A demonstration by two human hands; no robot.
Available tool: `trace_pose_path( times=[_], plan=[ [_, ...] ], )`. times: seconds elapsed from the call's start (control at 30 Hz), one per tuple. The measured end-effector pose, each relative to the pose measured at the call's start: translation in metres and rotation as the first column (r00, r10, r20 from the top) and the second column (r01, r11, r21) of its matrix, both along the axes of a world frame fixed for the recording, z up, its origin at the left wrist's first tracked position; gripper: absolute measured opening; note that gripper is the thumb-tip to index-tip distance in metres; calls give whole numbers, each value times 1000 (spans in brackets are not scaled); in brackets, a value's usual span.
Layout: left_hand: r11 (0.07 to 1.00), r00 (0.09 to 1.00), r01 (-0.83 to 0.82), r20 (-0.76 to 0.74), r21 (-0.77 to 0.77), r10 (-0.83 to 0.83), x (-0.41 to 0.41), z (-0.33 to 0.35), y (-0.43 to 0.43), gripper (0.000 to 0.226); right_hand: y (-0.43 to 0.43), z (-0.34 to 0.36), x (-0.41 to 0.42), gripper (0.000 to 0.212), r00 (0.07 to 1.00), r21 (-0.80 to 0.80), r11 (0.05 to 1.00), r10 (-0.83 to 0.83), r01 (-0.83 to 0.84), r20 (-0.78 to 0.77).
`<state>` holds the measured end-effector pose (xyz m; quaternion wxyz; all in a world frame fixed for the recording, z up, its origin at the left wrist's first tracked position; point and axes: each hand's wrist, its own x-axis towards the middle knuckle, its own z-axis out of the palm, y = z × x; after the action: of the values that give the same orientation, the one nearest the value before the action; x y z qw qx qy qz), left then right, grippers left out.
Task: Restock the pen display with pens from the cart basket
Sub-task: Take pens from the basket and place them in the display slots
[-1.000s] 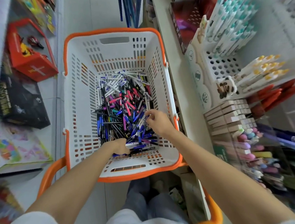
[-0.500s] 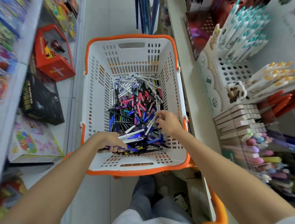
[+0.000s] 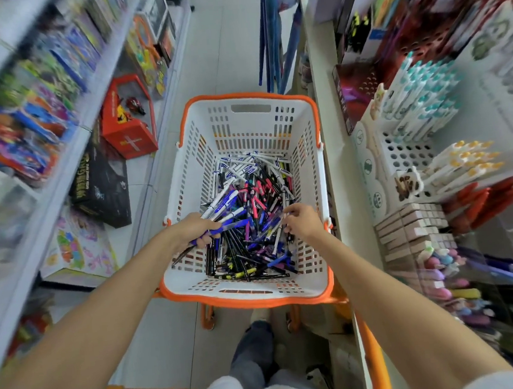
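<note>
Your left grip [image 3: 195,230] sits at 9 o'clock of the pen pile [image 3: 255,194], its fingers curled round a bundle of pens [image 3: 224,210] that fans out toward 2 o'clock. Your right grip [image 3: 302,223] sits at 3 o'clock of the pile with bent fingers touching the loose pens; the view does not show whether it has pinched one. The stock lies in the bottom of the basket [image 3: 253,127], heaped toward its 3 o'clock wall. The pen display [image 3: 399,152] stands on the shelf at 3 o'clock of the basket, well apart from both grips. Expect these faults. The bundle is held near one end, so the smooth round barrels are likely to slide past each other and drop when you lift. Crossed pens in the pile may snag on clips and drag neighbours out. Thin barrels could poke through the slotted walls and jam. Mixed colours may end up in the wrong display row. Swinging the bundle to 3 o'clock risks knocking the teal-capped pens [image 3: 425,95] or the yellow-capped pens [image 3: 464,159], which lean outward from their holes. Materials: the basket is rigid white plastic, slotted, with an orange rim. The pens are slim, glossy plastic cylinders in blue, white, black and pink. The display is white, perforated with round holes.
</note>
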<state>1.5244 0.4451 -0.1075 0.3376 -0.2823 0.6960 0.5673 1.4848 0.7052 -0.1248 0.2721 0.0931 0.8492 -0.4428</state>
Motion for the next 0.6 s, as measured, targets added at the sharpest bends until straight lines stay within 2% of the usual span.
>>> trace_pose_path(
  times=[0.1,0.17,0.27,0.33,0.37,0.47,0.53,0.6],
  plan=[
    [982,987,-142,-55,128,150,1,14,10,20,-1,15,-2,23,997,-136,988,-60,67,57],
    [946,974,-204,-45,253,222,1,26,18,21,-7,27,-1,30,991,-283,957,-18,56,135],
    [887,972,-211,-5,410,234,0,43,32,21,-26,44,-1,64,981,-409,913,78,1,176],
    [878,985,-149,-14,454,174,-1,52,41,19,-41,55,-3,86,975,-482,874,58,54,215],
    [876,990,-117,-18,468,141,-2,57,44,18,-48,61,-4,87,973,-523,846,25,103,232],
    [852,994,-84,-20,517,110,-5,70,52,17,-58,76,-12,69,965,-611,758,-95,229,244],
    [835,994,-83,-19,544,111,-7,78,53,18,-59,82,-16,70,970,-676,698,-127,237,209],
    [813,993,-88,-14,576,118,-8,83,52,19,-58,90,-19,60,972,-720,652,-152,236,182]
  ],
)
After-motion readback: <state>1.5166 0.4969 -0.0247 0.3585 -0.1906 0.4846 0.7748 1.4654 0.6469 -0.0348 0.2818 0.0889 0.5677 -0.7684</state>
